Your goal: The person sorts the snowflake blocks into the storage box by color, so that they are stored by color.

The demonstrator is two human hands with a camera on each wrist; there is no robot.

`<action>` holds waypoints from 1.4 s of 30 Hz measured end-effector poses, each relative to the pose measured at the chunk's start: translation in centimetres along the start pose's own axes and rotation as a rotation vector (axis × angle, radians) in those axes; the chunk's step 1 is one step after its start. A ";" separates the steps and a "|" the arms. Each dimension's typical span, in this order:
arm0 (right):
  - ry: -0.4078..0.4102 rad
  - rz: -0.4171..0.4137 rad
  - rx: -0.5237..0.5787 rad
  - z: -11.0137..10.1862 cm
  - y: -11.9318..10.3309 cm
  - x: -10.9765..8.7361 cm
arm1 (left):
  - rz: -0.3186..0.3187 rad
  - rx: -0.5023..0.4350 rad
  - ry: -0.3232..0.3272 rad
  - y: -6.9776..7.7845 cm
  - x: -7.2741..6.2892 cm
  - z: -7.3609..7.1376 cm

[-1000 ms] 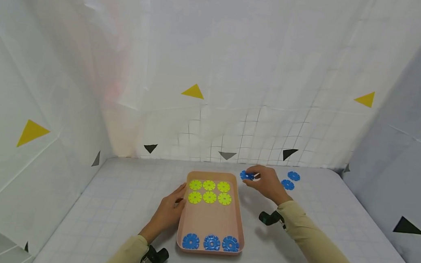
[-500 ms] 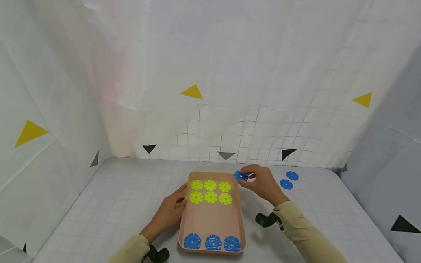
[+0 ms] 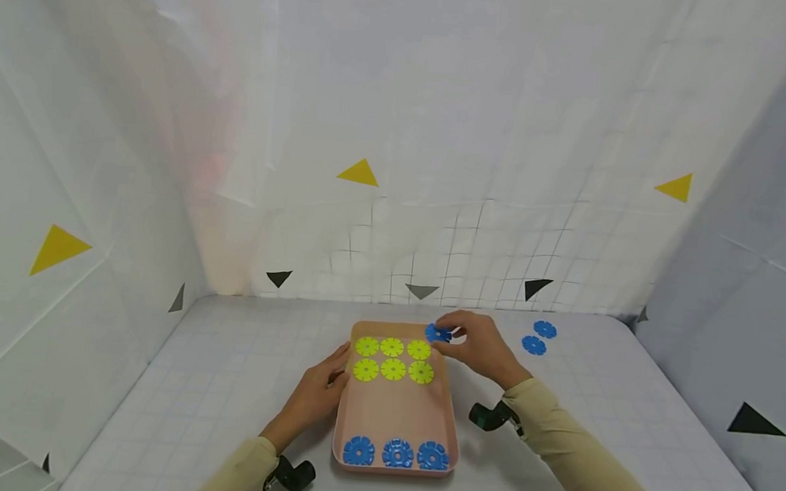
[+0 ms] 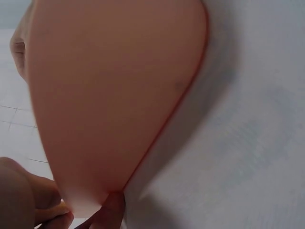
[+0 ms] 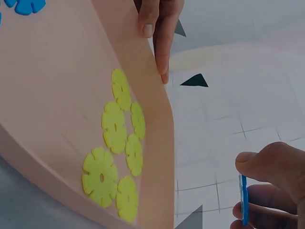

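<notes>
In the head view a pink tray [image 3: 398,413] bears several yellow flower-shaped discs [image 3: 393,369] in two rows at its far end. Three blue flower-shaped discs [image 3: 397,453] line its near end. Another blue disc [image 3: 438,333] is pinched between thumb and fingers of my right hand [image 3: 481,349], over the tray's far right corner; the right wrist view shows it edge-on. My left hand [image 3: 317,391] rests against the tray's left wall, its fingers [image 4: 109,210] touching the outer side low down in the left wrist view.
Two more blue discs [image 3: 539,337] lie on the white table [image 3: 232,386], right of my right hand. White sheets [image 3: 401,124] with yellow and black triangles enclose the back and sides. A black camera [image 3: 490,416] is worn at each wrist.
My right hand has carried the blue disc leftward, from beside the tray to over its far right corner. The left hand stays against the tray.
</notes>
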State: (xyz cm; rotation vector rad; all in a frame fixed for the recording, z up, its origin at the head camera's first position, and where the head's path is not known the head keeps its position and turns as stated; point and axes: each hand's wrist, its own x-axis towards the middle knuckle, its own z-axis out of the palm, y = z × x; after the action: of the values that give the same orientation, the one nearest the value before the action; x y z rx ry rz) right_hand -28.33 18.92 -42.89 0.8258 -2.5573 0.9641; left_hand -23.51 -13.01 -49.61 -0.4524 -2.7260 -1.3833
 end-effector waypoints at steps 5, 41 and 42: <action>-0.019 -0.005 0.016 0.4 -0.1 0.2 | 0.006 0.000 0.000 -0.3 0.2 0.0; -0.160 -0.035 0.141 2.9 -3.7 0.5 | 0.063 -0.025 -0.010 -1.0 0.0 0.2; -0.163 -0.038 0.141 3.0 -3.8 0.5 | 0.063 -0.025 -0.010 -1.0 0.0 0.2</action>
State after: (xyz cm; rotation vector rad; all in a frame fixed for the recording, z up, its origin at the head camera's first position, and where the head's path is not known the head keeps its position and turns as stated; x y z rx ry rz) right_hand -26.62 14.35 -42.92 1.0277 -2.6218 1.1180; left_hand -23.77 -13.44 -50.52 -0.5433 -2.6798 -1.4049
